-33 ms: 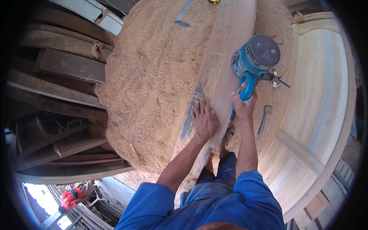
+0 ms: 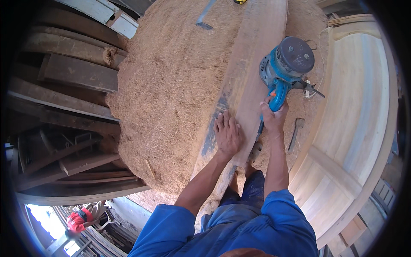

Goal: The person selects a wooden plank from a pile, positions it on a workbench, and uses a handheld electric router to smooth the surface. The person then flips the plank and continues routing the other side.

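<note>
A long wooden board (image 2: pixel 261 43) runs away from my body, its near left part stained dark. On its right edge sits a blue router (image 2: pixel 294 55) with a round dark motor top. My right hand (image 2: pixel 274 116) is wrapped around the router's blue handle; the bit is hidden underneath. A cord leaves the handle's near end, and a dark guide rod (image 2: pixel 314 88) sticks out on the right. My left hand (image 2: pixel 228 135) lies flat on the near part of the board, fingers stretched forward, holding nothing.
Wood shavings (image 2: pixel 171 85) cover the ground. A hammer-like tool (image 2: pixel 296 133) lies right of my right forearm, beside a large pale door panel (image 2: pixel 351 107). A metal square (image 2: pixel 205 19) lies far ahead. Stacked planks (image 2: pixel 81 73) line the left. A person in red (image 2: pixel 78 220) is at lower left.
</note>
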{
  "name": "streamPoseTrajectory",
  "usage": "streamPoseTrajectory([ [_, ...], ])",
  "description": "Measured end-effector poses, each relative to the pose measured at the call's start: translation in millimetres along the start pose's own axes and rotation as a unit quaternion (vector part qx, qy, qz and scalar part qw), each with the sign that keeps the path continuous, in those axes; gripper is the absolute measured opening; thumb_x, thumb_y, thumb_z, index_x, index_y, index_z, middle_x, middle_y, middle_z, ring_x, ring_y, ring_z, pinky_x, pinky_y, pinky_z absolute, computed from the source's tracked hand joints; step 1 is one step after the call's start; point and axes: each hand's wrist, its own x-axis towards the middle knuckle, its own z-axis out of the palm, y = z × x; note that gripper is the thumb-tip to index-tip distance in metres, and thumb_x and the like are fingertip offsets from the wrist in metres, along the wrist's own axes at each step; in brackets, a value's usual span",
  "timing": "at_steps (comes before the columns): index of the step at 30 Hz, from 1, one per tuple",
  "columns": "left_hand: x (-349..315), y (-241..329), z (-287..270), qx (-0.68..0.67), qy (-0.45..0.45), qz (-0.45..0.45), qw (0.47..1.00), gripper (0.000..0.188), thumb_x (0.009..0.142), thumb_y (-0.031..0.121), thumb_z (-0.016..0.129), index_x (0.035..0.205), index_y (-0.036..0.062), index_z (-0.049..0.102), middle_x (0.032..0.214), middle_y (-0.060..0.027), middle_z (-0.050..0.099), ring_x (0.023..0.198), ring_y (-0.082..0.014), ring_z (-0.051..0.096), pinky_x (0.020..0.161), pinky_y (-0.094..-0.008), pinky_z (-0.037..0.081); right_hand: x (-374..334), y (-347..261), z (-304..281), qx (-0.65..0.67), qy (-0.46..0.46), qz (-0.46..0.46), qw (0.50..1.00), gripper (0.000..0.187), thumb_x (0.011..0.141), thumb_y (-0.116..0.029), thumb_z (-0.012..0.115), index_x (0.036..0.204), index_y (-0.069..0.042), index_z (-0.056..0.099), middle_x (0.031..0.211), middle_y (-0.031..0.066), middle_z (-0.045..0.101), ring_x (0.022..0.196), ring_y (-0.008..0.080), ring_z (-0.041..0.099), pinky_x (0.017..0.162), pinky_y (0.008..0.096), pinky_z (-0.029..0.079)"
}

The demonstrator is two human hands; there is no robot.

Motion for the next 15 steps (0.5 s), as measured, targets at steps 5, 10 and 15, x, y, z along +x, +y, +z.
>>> streamPoseTrajectory([
  [5,8.6,-2.2,1.7,0.007,0.023,0.019,1.000,0.037,0.094,0.016,0.051,0.124,-0.0046,0.051,0.143,-0.0310,0.046,0.129,-0.0492,0.044,0.109,-0.0612,0.031,66.5,13.9,-3.0,-0.016,-0.010,-0.015,1.000,0.032,0.082,0.002,0.066,0.111,-0.005,0.055,0.077,-0.0018,0.056,0.063,0.0065,0.054,0.058,0.0258,0.046],
  [10,10.4,-4.0,2.3,0.001,-0.006,-0.003,1.000,0.038,0.094,0.022,0.052,0.122,-0.0036,0.054,0.145,-0.0288,0.045,0.135,-0.0467,0.040,0.111,-0.0596,0.029,179.3,15.3,-5.3,-0.040,0.027,-0.011,0.999,0.034,0.080,-0.006,0.071,0.111,-0.003,0.057,0.078,-0.0005,0.059,0.063,0.0074,0.056,0.057,0.0266,0.046],
  [15,8.3,-2.7,-3.5,0.009,0.028,0.041,0.999,0.039,0.091,0.013,0.053,0.124,-0.0064,0.051,0.140,-0.0315,0.046,0.124,-0.0481,0.046,0.105,-0.0600,0.034,242.0,30.4,-14.9,0.032,0.017,-0.002,0.999,0.043,0.076,-0.011,0.075,0.115,-0.003,0.059,0.078,0.0007,0.061,0.061,0.0086,0.057,0.056,0.0270,0.047],
])
